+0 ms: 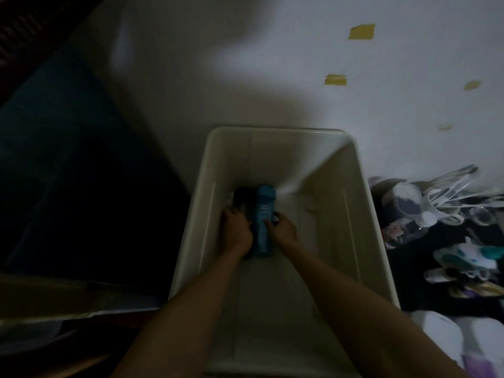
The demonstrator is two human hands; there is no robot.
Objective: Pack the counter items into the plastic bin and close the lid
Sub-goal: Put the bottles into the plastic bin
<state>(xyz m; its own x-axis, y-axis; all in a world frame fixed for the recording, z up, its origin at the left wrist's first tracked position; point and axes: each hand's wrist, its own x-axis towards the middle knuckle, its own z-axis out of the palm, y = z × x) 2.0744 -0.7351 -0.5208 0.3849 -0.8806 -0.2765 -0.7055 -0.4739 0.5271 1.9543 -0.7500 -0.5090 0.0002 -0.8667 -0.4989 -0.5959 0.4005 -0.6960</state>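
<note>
**Both hands deep in the bin, on two items at its floor**

At far left lies a dark, shadowed area, too dim to make out. Next to it stands the white plastic bin point(360, 203), open at the top, on a pale surface point(191, 85) marked with a few yellow tape patches point(362, 31).

Inside the bin, both forearms reach down to the bottom. The left hand point(236, 230) rests on a dark item point(242, 199) lying against the bin's left wall; its fingers curve over the item's near end, though the dimness hides whether they truly grip it. Just right of that, touching it, a blue item point(264, 214) with pale lettering lies lengthwise on the bin floor. The right hand point(282, 227) is at the blue item's right side, its fingers curled against the edge and holding it. The two items lie side by side between the hands.

To the right of the bin, outside it, a heap of counter items point(441, 214) sits on a dark patch: clear plastic cups, white utensils and small patterned pieces, blurred.
</note>
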